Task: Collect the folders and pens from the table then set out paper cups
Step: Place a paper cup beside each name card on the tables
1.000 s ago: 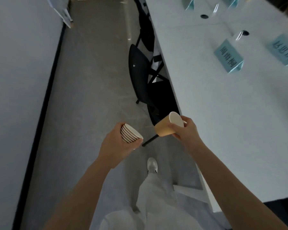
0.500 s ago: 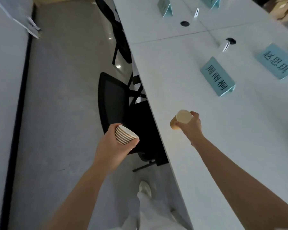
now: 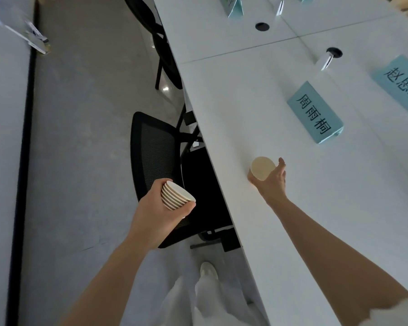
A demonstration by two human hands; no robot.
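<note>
Matt paper cup on smooth white table.

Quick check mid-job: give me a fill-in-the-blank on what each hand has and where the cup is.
The left hand grips a ____ of paper cups.
The right hand holds a single cup on the white ____.
The nearest blue name card lies ____ that single cup.
Missing words: stack; table; beyond
</note>
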